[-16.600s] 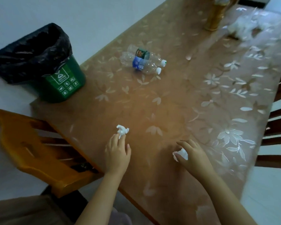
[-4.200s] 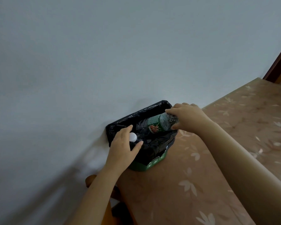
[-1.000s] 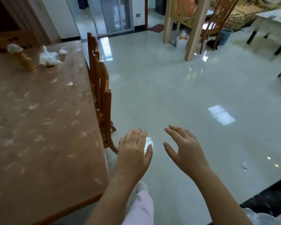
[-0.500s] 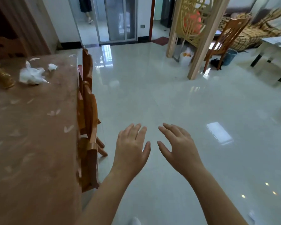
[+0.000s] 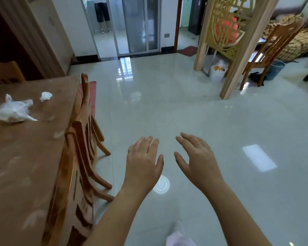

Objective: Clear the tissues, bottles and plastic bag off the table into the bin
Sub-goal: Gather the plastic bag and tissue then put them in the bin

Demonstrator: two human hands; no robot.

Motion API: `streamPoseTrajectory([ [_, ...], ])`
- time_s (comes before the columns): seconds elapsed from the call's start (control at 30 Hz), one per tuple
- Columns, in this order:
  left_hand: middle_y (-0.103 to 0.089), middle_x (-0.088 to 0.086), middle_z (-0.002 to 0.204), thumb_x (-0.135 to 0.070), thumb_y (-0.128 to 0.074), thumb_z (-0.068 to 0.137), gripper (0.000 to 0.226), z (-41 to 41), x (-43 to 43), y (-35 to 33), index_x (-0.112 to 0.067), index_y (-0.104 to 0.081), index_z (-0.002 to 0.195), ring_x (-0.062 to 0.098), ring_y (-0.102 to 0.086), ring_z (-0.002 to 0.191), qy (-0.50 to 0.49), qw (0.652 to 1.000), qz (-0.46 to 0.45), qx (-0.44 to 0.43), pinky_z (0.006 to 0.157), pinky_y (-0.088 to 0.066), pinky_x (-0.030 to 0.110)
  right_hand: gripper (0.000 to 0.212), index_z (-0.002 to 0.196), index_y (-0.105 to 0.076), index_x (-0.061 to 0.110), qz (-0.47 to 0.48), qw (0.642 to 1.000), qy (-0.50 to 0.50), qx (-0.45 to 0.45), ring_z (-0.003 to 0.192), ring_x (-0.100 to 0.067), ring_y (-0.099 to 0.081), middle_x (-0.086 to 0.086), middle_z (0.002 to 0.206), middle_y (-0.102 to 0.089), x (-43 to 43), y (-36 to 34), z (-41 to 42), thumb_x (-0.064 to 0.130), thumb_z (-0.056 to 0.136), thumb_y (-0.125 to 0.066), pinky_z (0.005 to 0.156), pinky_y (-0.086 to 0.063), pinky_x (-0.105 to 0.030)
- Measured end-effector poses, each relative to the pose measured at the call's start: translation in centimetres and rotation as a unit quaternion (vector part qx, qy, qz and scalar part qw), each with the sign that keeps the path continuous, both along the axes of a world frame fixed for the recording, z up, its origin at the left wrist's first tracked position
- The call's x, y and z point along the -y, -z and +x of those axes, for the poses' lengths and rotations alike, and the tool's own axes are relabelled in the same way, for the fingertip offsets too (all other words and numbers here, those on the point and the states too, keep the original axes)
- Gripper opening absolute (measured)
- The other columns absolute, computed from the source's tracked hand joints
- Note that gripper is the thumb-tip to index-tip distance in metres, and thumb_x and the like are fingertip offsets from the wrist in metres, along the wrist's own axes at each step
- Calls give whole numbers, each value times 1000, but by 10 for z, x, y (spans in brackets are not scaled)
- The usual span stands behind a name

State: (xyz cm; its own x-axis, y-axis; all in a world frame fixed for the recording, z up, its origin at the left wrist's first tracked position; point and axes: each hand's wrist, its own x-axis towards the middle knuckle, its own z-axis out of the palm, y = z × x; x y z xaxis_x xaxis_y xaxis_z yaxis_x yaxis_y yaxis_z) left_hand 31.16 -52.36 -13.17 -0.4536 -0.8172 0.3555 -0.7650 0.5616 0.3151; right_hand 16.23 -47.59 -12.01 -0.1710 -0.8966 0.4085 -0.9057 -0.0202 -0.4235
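Observation:
A crumpled white plastic bag (image 5: 14, 111) lies on the far part of the brown table (image 5: 25, 157), at the left of the head view. A small crumpled white tissue (image 5: 46, 96) sits just behind it to the right. My left hand (image 5: 143, 163) and my right hand (image 5: 196, 159) hover side by side over the tiled floor, well to the right of the table. Both hands hold nothing and their fingers are spread. The bin is out of view.
Two wooden chairs (image 5: 78, 157) stand pushed against the table's right side, between my hands and the table. Glossy grey floor spreads ahead. A carved wooden screen (image 5: 226, 32) and another chair (image 5: 272, 48) stand at the back right. A person stands in the far doorway (image 5: 101, 13).
The view has advanced along the table's right side; the bag and tissue look nearer. Both hands stay spread and empty in front of me, slightly higher than before.

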Motion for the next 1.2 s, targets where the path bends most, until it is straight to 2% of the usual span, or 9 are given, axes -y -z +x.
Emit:
streamPoseTrajectory([
  [0.2, -62, 17, 117, -32, -44, 85, 45, -49, 88, -16, -4, -57, 118, 35, -56, 111, -48, 999, 6, -14, 92, -42, 52, 38, 112, -60, 8, -9, 998, -60, 12, 104, -32, -58, -13, 115, -63, 109, -10, -50, 24, 78, -54, 89, -46, -48],
  [0.27, -62, 16, 118, -30, -50, 83, 43, -51, 115, -14, -5, -57, 118, 34, -56, 111, -80, 997, 14, -14, 92, -42, 52, 38, 111, -60, 6, -9, 997, -77, 17, 103, -32, -58, -14, 114, -64, 146, -10, -57, 21, 77, -56, 88, -47, -46],
  [0.4, -63, 14, 117, -32, -47, 84, 42, -42, 175, -8, -6, -57, 117, 32, -56, 110, -135, 991, 17, -1, 93, -41, 49, 36, 111, -61, 6, -10, 992, -127, 18, 102, -32, -59, -14, 112, -64, 219, -5, -55, 21, 78, -54, 87, -47, -44],
  [0.57, -61, 14, 120, -22, -66, 82, 41, -25, 272, 3, -7, -56, 119, 32, -54, 113, -187, 981, 26, -35, 95, -37, 47, 36, 110, -61, 7, -6, 985, -174, 16, 102, -32, -59, -14, 113, -64, 330, 2, -32, 19, 77, -55, 86, -48, -45],
  [0.73, -58, 14, 124, -27, -49, 86, 41, 19, 371, -9, -6, -54, 121, 32, -49, 117, -238, 968, 39, -71, 97, -36, 47, 39, 112, -59, 8, 19, 971, -240, 6, 104, -31, -58, -13, 115, -63, 443, -4, 15, 27, 80, -47, 88, -47, -45],
  [0.83, -56, 11, 128, -25, -51, 89, 38, 50, 424, -16, -9, -52, 123, 30, -47, 120, -274, 958, 37, -76, 99, -31, 42, 37, 113, -59, 8, 22, 963, -268, 5, 105, -30, -58, -13, 115, -63, 503, -11, 45, 22, 79, -53, 89, -46, -44],
  [0.93, -59, 15, 123, -24, -49, 84, 40, 71, 465, -17, -6, -55, 119, 34, -50, 117, -306, 949, 27, -71, 97, -34, 49, 38, 114, -59, 8, 28, 956, -292, 16, 107, -31, -56, -13, 117, -62, 551, -8, 67, 21, 78, -55, 90, -46, -46],
  [1.1, -46, 7, 138, -24, -48, 93, 40, 92, 514, -8, -13, -45, 131, 24, -32, 131, -346, 933, 75, -65, 108, -20, 41, 38, 115, -58, 8, 47, 941, -336, 13, 107, -32, -56, -13, 117, -62, 623, -1, 91, 21, 79, -54, 91, -45, -45],
  [1.2, -53, 11, 131, -25, -48, 87, 41, 102, 554, -2, -9, -52, 124, 31, -42, 124, -387, 918, 69, -58, 102, -30, 48, 38, 114, -59, 7, 53, 928, -369, 16, 106, -32, -56, -13, 116, -62, 676, 4, 107, 20, 78, -54, 90, -44, -44],
])
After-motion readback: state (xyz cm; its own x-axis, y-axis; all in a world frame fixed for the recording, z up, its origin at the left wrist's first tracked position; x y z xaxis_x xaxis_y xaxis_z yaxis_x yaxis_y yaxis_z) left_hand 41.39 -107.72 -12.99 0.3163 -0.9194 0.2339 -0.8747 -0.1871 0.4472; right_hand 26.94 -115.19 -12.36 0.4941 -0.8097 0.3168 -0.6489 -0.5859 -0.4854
